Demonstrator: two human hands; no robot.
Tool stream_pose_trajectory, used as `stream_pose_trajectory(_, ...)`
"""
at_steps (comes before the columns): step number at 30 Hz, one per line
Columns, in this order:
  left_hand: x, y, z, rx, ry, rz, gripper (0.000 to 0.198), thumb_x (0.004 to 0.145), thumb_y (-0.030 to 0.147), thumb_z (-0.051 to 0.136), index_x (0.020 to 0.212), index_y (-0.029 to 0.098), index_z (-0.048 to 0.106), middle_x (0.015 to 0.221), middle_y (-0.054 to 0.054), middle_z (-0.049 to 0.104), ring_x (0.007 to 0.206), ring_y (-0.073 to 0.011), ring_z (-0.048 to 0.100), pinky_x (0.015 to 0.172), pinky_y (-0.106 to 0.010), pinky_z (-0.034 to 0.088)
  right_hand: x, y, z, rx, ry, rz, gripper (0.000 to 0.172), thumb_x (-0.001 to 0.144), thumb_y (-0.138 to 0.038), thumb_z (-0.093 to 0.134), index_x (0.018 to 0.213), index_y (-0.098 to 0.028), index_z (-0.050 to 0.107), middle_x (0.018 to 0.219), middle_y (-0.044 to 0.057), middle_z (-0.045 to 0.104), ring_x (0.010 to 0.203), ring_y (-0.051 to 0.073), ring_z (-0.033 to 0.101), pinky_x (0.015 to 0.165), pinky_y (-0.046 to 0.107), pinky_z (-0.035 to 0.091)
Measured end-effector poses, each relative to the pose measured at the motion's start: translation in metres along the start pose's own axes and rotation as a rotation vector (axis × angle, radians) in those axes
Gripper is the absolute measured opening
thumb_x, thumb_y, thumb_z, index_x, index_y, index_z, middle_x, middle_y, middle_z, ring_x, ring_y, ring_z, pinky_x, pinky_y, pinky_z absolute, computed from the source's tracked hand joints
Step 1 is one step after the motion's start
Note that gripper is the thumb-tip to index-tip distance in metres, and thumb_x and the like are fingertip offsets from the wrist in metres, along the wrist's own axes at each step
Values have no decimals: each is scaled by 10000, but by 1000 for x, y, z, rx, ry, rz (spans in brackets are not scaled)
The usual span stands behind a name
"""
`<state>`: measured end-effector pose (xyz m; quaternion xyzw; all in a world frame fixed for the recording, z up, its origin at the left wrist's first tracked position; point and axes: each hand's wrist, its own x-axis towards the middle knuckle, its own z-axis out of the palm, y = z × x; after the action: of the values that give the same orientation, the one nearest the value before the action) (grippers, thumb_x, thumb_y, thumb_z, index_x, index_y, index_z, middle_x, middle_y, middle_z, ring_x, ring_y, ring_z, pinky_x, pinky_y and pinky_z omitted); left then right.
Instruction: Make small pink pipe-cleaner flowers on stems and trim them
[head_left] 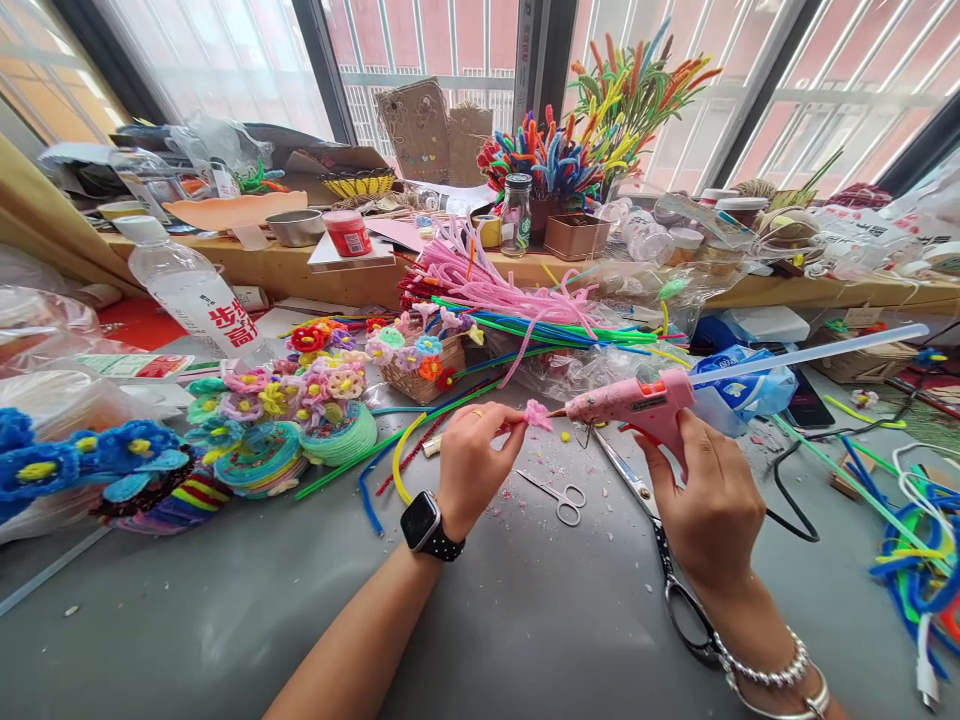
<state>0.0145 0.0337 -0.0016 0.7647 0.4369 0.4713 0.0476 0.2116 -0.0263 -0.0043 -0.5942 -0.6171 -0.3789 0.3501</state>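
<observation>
Between the fingertips of my left hand [480,450] is a small pink fuzzy flower [538,415], pinched at its left side. My right hand [705,490] is wrapped round the grip of a pink glue gun [637,402], and a long translucent glue stick [810,355] sticks out of its back. The gun's nozzle points left and meets or nearly meets the flower; I cannot tell if they touch. Below them lie small silver scissors [559,495]. Large black-handled scissors [660,545] lie partly under my right hand and wrist.
Finished pipe-cleaner flowers [255,395] crowd the left, near a tilted water bottle [191,290]. Pink pipe cleaners [495,280] are heaped behind my hands. A black cable [787,510] and tangled pipe cleaners [915,540] lie at the right. A glass bottle [517,215] stands on the ledge.
</observation>
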Motion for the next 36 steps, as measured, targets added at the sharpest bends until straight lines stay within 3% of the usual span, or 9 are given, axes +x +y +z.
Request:
stream_pose_trajectory(3, 2, -1, -4, -160, 19, -90, 76, 719, 236, 553, 680, 178, 582, 649, -8, 625, 622, -133, 565, 624, -262, 435, -2, 2, 4, -15, -21, 40, 432, 765, -320, 548, 1128, -101, 470, 906, 127, 632, 778, 242, 585, 701, 328, 453)
stream_pose_trajectory(8, 8, -8, -11, -709, -18, -324, 140, 703, 303, 579, 692, 164, 571, 694, -29, 633, 650, -136, 594, 634, -264, 475, -5, 8, 12, 65, -104, 179, 526, 715, -463, 548, 1049, -57, 528, 874, 151, 625, 775, 254, 567, 687, 341, 448)
stream_pose_trajectory(11, 14, -13, -15, -943, 36, -465, 159, 663, 316, 621, 675, 163, 576, 674, -19, 640, 626, -120, 599, 651, -264, 486, -2, 11, 12, 224, -234, 398, 614, 638, -566, 558, 999, -70, 560, 792, 127, 624, 670, 231, 556, 592, 330, 446)
stream_pose_trajectory(16, 23, -21, -21, -1134, 128, -639, 208, 612, 344, 659, 721, 178, 596, 670, 6, 628, 604, -90, 587, 677, -260, 487, 6, 17, 6, 629, -560, 819, 479, 657, -579, 521, 802, -130, 603, 546, 0, 508, 478, 129, 443, 445, 246, 383)
stream_pose_trajectory(19, 24, -23, -23, -1212, 139, -708, 176, 610, 309, 667, 713, 184, 597, 654, 25, 616, 597, -70, 579, 674, -236, 480, 7, 23, 6, 965, -556, 1040, 416, 707, -539, 485, 755, -140, 593, 573, 2, 510, 508, 121, 452, 436, 221, 380)
stream_pose_trajectory(22, 24, -21, -23, -1283, 133, -731, 151, 610, 271, 675, 710, 185, 602, 638, 46, 610, 588, -51, 570, 658, -203, 472, 6, 30, 8, 1189, -539, 1194, 325, 664, -468, 573, 726, -149, 599, 606, 9, 545, 529, 121, 470, 450, 217, 400)
stream_pose_trajectory(28, 26, -19, -26, -1409, 182, -776, 143, 593, 222, 696, 694, 153, 621, 623, 43, 612, 565, -43, 557, 640, -188, 469, 11, 45, 2, 1432, -586, 1231, 196, 600, -340, 677, 696, -182, 613, 635, -6, 561, 577, 103, 479, 533, 181, 424)
stream_pose_trajectory(36, 27, -24, -29, -1451, 199, -786, 125, 601, 212, 688, 692, 156, 623, 620, 44, 611, 548, -47, 556, 635, -198, 468, 7, 52, -21, 1478, -717, 1193, 324, 609, -205, 675, 925, -202, 605, 808, 9, 607, 678, 117, 542, 631, 200, 456)
